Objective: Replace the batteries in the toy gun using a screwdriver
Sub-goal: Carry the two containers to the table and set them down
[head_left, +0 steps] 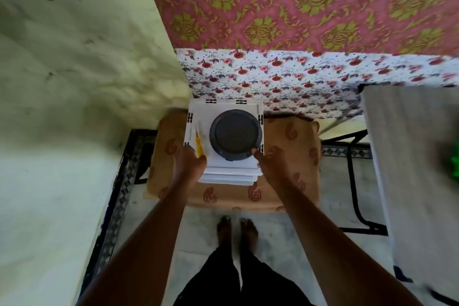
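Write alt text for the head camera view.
Seen from above, a standing person's left hand and right hand grip the near corners of a white tray on a patterned cushion. The tray holds a yellow screwdriver and a dark round container.

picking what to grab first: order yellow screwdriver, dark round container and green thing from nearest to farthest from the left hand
1. yellow screwdriver, by the left hand, white tray's left
2. dark round container, tray middle
3. green thing, far right
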